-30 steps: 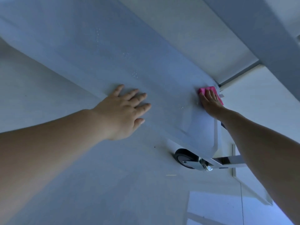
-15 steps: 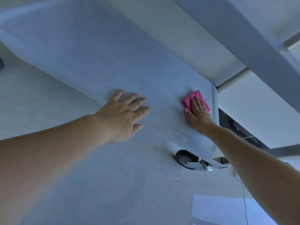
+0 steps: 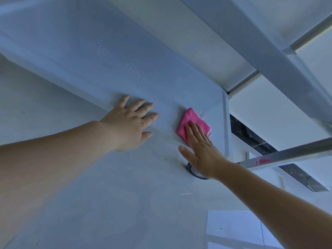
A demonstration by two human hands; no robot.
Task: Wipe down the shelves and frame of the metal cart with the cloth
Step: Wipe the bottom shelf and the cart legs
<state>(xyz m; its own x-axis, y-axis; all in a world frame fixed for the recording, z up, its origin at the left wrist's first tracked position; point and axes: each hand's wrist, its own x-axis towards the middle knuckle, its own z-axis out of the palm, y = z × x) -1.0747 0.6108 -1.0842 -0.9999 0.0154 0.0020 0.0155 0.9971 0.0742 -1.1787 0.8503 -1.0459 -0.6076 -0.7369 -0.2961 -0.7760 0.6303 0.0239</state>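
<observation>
Pressing cloth (image 3: 193, 121) w/ flat right hand (image 3: 203, 151) (left hand (image 3: 131, 124) flat on shelf (image 3: 107, 65)).

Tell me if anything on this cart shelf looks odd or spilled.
Small water droplets are scattered on the grey metal cart shelf, beyond the flat left hand. The right hand presses the pink cloth nearer the corner. Nothing looks damaged.
</observation>
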